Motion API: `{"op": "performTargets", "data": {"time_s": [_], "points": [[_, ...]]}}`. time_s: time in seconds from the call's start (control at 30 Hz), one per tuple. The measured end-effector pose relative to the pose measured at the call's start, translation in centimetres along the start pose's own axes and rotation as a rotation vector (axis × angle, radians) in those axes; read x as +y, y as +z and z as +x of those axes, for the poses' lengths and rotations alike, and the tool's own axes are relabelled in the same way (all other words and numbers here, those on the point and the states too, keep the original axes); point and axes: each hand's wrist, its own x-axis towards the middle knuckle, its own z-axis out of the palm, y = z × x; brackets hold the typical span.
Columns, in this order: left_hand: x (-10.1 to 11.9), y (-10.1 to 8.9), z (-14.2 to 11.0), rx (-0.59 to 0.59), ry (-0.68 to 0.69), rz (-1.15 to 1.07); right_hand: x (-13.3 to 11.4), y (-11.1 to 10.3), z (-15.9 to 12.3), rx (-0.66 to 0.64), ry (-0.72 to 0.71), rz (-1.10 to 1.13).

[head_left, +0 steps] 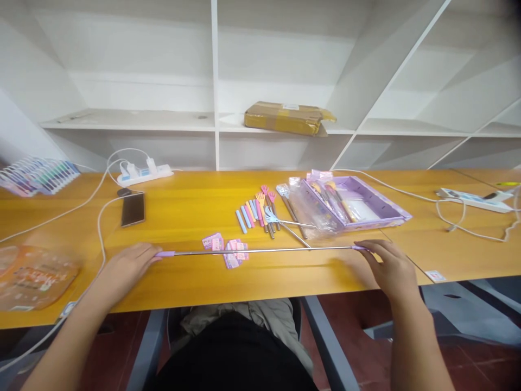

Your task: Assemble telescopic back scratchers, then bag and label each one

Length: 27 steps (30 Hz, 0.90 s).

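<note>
Across the yellow-brown surface (191, 203), near its front edge, an extended metal rod (268, 250) lies lengthwise left to right, purple grip leftward, its ends pinched between the closed fingers of the left hand (129, 269) and right hand (391, 266).

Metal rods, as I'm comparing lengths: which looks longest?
The lilac-ended rod held between the left hand and right hand; the others lie unheld and look shorter.

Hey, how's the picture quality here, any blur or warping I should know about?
Head view: both hands, left and right, look slightly smeared; the orange bag is blurred; shelf uprights splay outward near the edges; the top right corner is dark.
</note>
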Motion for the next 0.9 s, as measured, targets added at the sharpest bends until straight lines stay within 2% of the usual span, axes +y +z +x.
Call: {"op": "performTargets", "data": {"time_s": [0.17,0.27,0.37,0.5,0.67,0.73,0.8,0.9], "points": [[0.8,0.6,-0.2,0.038,-0.010,-0.044,-0.1,0.0,-1.8,-0.001,0.198,0.121],[1.0,0.9,-0.3,0.029,-0.006,-0.091,0.1,-0.2,-2.8,-0.045,0.337,0.165],[1.1,1.1,-0.2,0.010,-0.020,-0.138,-0.1,-0.3,-2.9,-0.050,0.417,0.182],[1.4,1.3,0.1,0.024,-0.026,-0.164,-1.0,0.4,-2.1,0.002,0.523,0.196],[1.9,1.5,0.4,0.062,0.045,-0.190,-2.4,1.9,-0.9,0.146,0.718,0.233],[2.2,1.5,0.5,0.082,0.081,-0.204,-2.6,2.2,-0.4,0.193,0.730,0.193],[2.9,1.6,0.9,0.096,0.123,-0.222,-2.9,2.5,0.2,0.195,0.681,0.146],[5.4,2.3,2.3,0.096,0.172,-0.215,-5.7,3.6,1.4,0.117,0.522,0.147]]}}
